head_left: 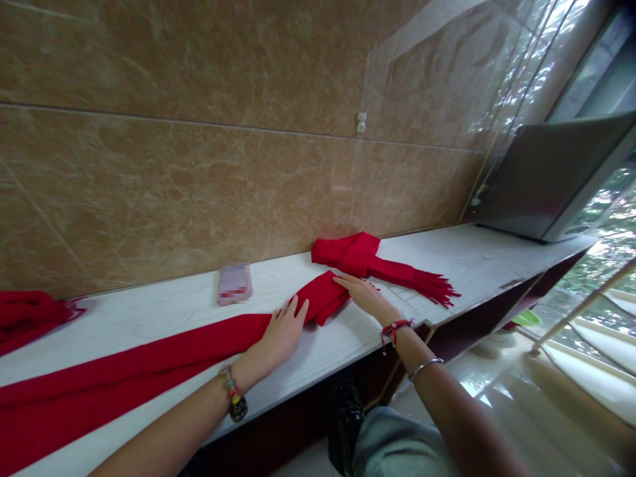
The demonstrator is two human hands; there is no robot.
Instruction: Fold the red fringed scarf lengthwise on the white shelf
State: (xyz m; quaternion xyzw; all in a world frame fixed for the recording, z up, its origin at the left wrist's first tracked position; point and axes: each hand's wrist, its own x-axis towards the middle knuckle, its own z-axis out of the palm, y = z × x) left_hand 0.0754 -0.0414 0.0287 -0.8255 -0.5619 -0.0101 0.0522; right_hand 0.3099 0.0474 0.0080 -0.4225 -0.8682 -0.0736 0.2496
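Observation:
A long red scarf (199, 346) runs along the white counter from the lower left, and its right part is folded over into a short thick bundle. My left hand (284, 331) rests on the scarf just left of this folded part, fingers stretched out and slightly apart. Across the bundle's right edge lies my right hand (366, 295), its fingers extended over the cloth; its underside is hidden. Behind the bundle, against the wall, sits a second red scarf (350, 253), looped over itself, with its fringed end pointing right. More red fabric (30, 318) lies at the far left.
A phone-sized flat object (233, 283), its surface blurred, lies on the white counter (477, 255) by the tiled wall. A grey box-like appliance (551, 179) stands at the counter's right end. Open shelves show below the front edge, and a railing (581, 305) is at the right.

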